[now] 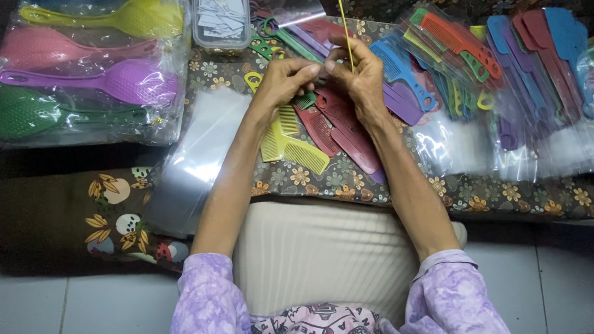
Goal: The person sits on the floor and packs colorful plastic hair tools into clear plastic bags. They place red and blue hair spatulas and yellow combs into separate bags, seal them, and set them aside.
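Observation:
My left hand [283, 81] and my right hand [357, 74] meet above a floral cloth [474, 193], fingertips almost touching. My right hand pinches a thin yellow comb [346, 33] that stands upright, seen edge-on. My left hand's fingers are closed at the comb's lower end, over a green comb [305, 101]. Under the hands lie loose yellow combs [295, 149] and dark red combs [341, 130].
A bag of big coloured plastic spoons [84, 71] lies at the far left. A clear box of paper slips [221, 14] stands at the back. Empty clear sleeves [195, 162] sit left of the hands; bagged combs [521, 80] fill the right. A cream cushion [320, 252] lies near me.

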